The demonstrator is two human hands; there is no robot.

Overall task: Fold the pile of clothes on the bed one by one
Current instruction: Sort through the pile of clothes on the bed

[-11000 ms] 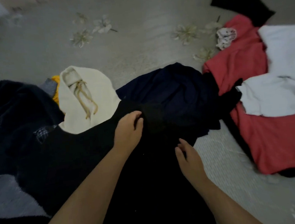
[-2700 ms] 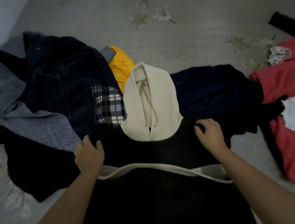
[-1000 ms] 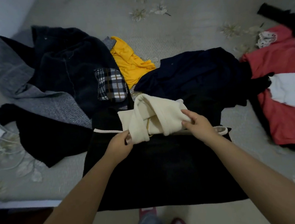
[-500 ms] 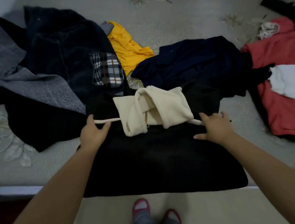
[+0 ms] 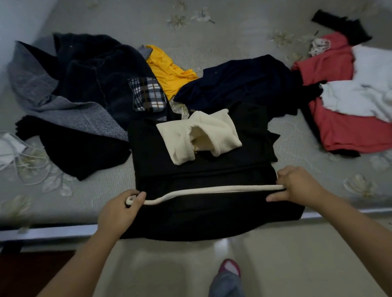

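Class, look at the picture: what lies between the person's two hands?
In the head view, a cream band on the black garment runs from left hand to right hand.

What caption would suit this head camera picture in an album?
Both hands, left and right, grip the cream-trimmed edge of a black garment on the bed.

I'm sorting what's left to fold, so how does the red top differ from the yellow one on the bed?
The red top lies spread fairly flat at the right; the yellow top is bunched up farther back. White clothing lies over the red top, while dark clothes hide part of the yellow top. More of the red top shows. Neither is folded or in a hand.
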